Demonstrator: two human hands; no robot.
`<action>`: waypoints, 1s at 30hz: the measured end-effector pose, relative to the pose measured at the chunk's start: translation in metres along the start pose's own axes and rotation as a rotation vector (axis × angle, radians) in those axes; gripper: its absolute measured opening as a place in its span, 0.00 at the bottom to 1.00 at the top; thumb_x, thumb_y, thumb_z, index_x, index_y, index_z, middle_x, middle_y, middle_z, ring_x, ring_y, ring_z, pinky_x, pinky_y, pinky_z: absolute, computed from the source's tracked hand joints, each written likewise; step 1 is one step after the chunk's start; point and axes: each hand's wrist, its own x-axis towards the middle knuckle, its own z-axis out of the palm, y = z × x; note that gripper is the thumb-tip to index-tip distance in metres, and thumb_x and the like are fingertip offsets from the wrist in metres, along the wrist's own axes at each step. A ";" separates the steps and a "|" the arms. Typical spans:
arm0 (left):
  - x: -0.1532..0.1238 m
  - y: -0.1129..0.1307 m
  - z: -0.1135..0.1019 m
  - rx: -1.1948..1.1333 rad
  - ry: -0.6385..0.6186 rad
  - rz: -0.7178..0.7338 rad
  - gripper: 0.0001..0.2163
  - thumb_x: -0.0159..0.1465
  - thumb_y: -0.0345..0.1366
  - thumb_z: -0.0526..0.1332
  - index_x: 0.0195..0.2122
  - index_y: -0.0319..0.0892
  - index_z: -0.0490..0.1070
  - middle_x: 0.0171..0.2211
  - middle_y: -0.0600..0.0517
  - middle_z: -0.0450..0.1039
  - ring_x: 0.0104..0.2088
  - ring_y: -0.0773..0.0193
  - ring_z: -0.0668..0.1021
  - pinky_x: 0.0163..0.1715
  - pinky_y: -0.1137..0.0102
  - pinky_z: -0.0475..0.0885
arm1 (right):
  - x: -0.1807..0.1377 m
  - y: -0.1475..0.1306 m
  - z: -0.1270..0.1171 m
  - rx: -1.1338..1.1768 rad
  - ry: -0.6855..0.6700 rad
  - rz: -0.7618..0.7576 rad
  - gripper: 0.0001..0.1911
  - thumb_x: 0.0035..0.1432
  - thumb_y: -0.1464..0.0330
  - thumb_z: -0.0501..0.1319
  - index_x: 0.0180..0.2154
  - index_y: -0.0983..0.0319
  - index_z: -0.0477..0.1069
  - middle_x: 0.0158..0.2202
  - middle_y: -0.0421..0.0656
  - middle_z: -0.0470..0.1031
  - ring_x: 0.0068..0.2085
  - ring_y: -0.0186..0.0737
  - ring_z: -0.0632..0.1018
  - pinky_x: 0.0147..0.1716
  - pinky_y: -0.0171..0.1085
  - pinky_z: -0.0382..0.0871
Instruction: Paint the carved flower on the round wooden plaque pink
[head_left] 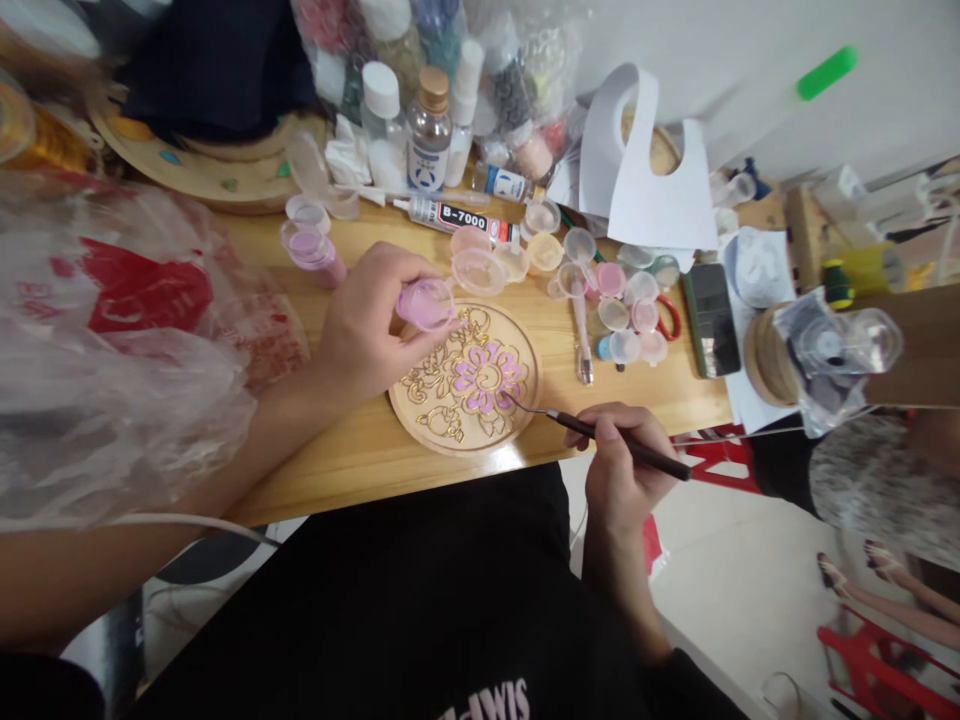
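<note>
- Wooden disc (465, 385) lies flat near the tabletop (352, 455) front edge, with gilt outlines and a lilac flower.
- Left hand (367, 320) grips lilac paint pot (425, 303) over the disc rim.
- Right hand (622, 470) pinches thin tool (570, 420); its tip is at a petal, seemingly touching.
- Judgement: take small loads and stay inside the gilt lines.

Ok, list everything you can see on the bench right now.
wooden disc: one, tan with gold flower outline, lilac petals, table's near edge
paint pot: one, lilac, in left hand above the disc
fine-tipped tool: one, dark handle, in right hand, tip at the flower
small pots: a dozen or so, clear with pastel fills, right of disc
B-7000 glue tube: one, white, behind the disc
phone: one, dark, right of pots
plastic bag: one, clear with red print, left
table: one, light wood
left hand: holding the paint pot
right hand: gripping the fine-tipped tool
</note>
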 end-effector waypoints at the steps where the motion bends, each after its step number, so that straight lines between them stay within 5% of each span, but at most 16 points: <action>1: 0.000 0.000 0.000 0.006 -0.014 -0.017 0.16 0.68 0.39 0.72 0.53 0.52 0.70 0.41 0.51 0.79 0.41 0.56 0.83 0.40 0.59 0.82 | 0.000 0.000 0.000 0.004 0.000 -0.003 0.08 0.65 0.68 0.65 0.31 0.58 0.77 0.23 0.36 0.76 0.23 0.37 0.78 0.24 0.38 0.72; 12: -0.001 -0.014 0.004 0.046 0.011 0.147 0.23 0.64 0.37 0.76 0.55 0.47 0.69 0.40 0.52 0.77 0.38 0.59 0.81 0.35 0.63 0.79 | -0.002 -0.002 -0.003 -0.005 0.037 0.009 0.07 0.60 0.69 0.66 0.28 0.58 0.77 0.24 0.37 0.77 0.22 0.36 0.74 0.23 0.38 0.69; 30: -0.002 -0.010 0.004 -0.014 0.005 0.070 0.21 0.65 0.39 0.76 0.54 0.50 0.69 0.40 0.52 0.77 0.39 0.57 0.80 0.37 0.60 0.78 | -0.002 -0.001 -0.002 0.000 0.038 -0.016 0.07 0.61 0.70 0.65 0.29 0.57 0.77 0.23 0.36 0.76 0.22 0.36 0.76 0.23 0.38 0.69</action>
